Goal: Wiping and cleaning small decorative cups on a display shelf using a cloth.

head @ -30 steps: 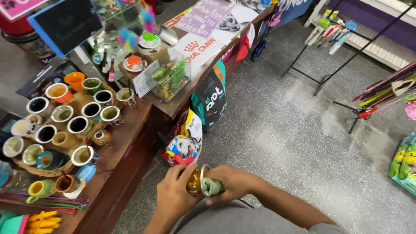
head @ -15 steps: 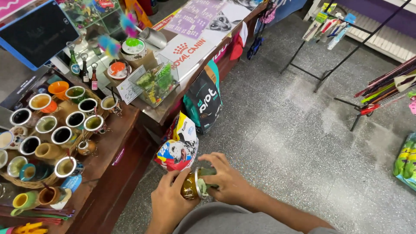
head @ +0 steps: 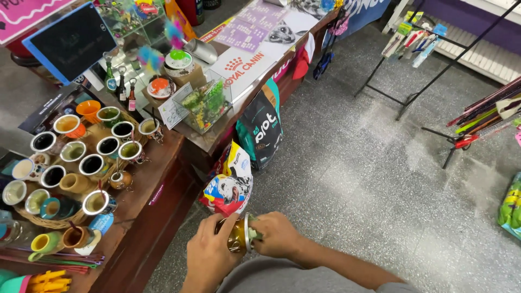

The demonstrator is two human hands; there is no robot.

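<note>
- Golden cup [head: 236, 235], metal-rimmed, sits low in view between both hands, above the grey floor [head: 369, 163].
- Left hand [head: 209, 255] curls closed around its body.
- Right hand [head: 278, 234] clasps its rim end.
- Wooden counter [head: 149, 179] of cups stands nearby.

Both hands' fingers hide most of the small cup [head: 239, 234]; forearms cut off below

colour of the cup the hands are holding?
Amber-gold cup with a silver metal rim, seen in the head view, held between both hands.
</note>
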